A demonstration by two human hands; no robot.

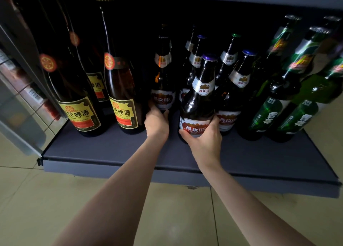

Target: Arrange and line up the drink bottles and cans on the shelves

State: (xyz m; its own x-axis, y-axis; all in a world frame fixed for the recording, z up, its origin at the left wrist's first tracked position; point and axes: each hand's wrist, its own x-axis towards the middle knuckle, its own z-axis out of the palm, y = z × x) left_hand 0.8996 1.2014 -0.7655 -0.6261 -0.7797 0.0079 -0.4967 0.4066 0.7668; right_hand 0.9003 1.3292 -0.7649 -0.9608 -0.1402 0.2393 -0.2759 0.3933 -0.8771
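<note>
Both forearms reach from the near edge to the bottom shelf, where the left hand grasps the base of a brown bottle set farther back, and the right hand wraps around the label of the front brown bottle, pulled nearer than its neighbours. To the left, the tall yellow-label bottles look roughly lined up; to the right, the green bottles stand in rows. Judging by this, the middle brown group is uneven and remains to be straightened.
</note>
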